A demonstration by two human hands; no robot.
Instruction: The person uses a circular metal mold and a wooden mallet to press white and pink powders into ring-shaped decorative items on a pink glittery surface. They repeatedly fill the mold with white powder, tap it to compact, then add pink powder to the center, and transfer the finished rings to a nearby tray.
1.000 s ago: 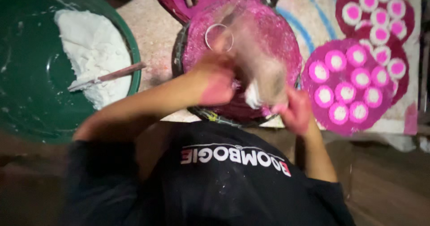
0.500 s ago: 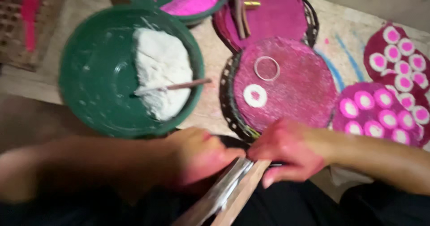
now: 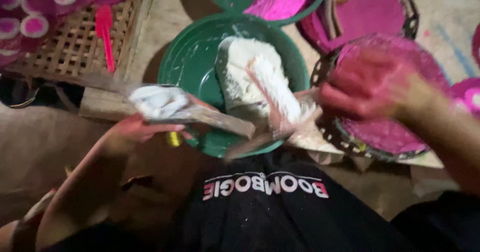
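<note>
Nearest, the left hand (image 3: 131, 131) is clamped on a flat wooden paddle (image 3: 210, 118), kept level so its white dough (image 3: 156, 101) stays on. Beyond, the blurred right hand (image 3: 369, 86), apparently half-curled, hovers over the pink tray (image 3: 400, 132) beside the green basin (image 3: 185, 62).
</note>
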